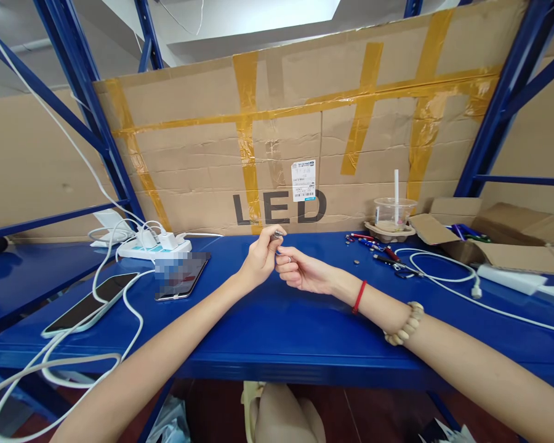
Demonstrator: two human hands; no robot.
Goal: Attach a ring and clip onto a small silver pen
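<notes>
Above the blue tabletop, straight ahead of me, my two hands meet. My left hand [260, 255] is closed, pinching a small silvery metal piece [278, 234] that shows at its fingertips; the exact kind is too small to tell. Just below and to the right, my right hand [302, 269] is also closed, thumb and forefinger pressed together beside the left fingers. Whatever it pinches is hidden. A ring, a red cord [359, 297] and a beaded bracelet [405, 324] are on my right hand and arm.
On the left lie two phones [95, 301] and a power strip [164, 248] with white cables. To the right are small red, blue and black items [383, 255], a lidded cup [394, 212], a white cable [476, 289] and an open carton [521, 255]. Cardboard [189, 166] stands behind.
</notes>
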